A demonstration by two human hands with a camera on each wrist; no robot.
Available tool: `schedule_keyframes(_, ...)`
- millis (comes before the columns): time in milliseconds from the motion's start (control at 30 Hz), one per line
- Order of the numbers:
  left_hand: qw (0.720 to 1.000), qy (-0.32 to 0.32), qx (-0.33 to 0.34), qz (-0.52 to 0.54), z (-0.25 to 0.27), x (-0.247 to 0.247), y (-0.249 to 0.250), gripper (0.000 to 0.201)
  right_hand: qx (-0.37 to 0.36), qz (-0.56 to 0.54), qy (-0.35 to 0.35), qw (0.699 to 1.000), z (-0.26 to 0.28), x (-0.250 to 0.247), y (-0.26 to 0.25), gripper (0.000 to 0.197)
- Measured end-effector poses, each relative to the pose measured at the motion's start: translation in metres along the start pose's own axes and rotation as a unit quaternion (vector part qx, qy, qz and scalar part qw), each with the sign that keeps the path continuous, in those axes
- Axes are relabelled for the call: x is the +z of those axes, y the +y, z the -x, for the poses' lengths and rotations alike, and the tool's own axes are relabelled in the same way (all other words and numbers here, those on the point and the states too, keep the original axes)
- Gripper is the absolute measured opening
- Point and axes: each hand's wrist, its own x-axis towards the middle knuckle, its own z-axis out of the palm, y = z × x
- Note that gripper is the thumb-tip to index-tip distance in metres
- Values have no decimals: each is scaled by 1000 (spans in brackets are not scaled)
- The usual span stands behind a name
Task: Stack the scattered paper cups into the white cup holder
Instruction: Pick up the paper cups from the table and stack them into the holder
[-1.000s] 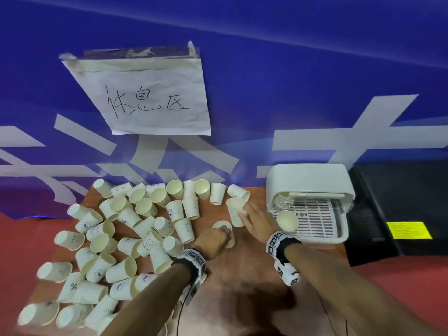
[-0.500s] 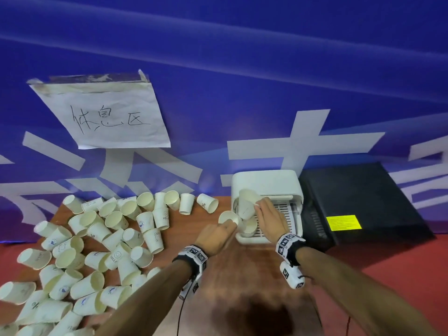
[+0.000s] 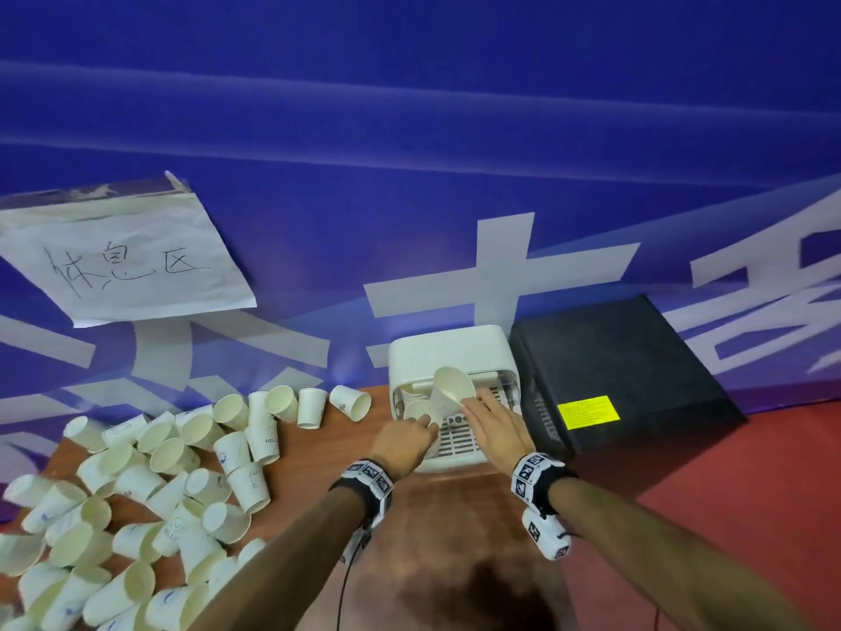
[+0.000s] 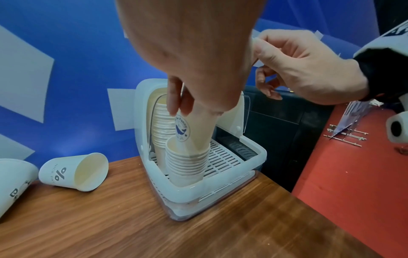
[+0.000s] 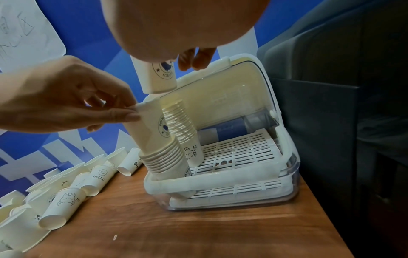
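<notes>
- Head view: both hands work at the white cup holder (image 3: 448,352) at 12 o'clock on the counter (image 3: 437,530); loose cups (image 3: 173,453) lie at 9 o'clock.
- Left wrist view: left hand (image 4: 194,52) fingers pinch a cup (image 4: 194,132) seated in the front stack (image 4: 187,162).
- Right wrist view: right hand (image 5: 176,26) fingers grip another cup (image 5: 158,76) above the holder.
</notes>
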Motion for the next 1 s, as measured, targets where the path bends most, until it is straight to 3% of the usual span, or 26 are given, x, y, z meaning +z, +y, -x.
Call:
schedule_keyframes(233,997,-46,-36,47,-8,19,3,32,-16,-31,-57,998,-4,8,-1,33)
schedule_keyframes(433,995,-48,-38,77,11,44,-8,34,-51,-9,-79,996,-5,31,-4,31)
schedule_keyframes(533,993,-47,-49,97,23,57,-17,33,-50,7,-119,992,-8,41,-10,20)
schedule_keyframes(667,990,-41,-56,119,34,67,-29,49,-87,42,-147,984,-14,55,-14,18)
schedule_keyframes(833,988,-47,-61,134,40,67,-40,57,-180,114,-112,971,-20,72,-4,25)
schedule_keyframes(1000,987,-34,-68,141,37,72,-44,80,-135,149,-194,960,-9,86,10,37)
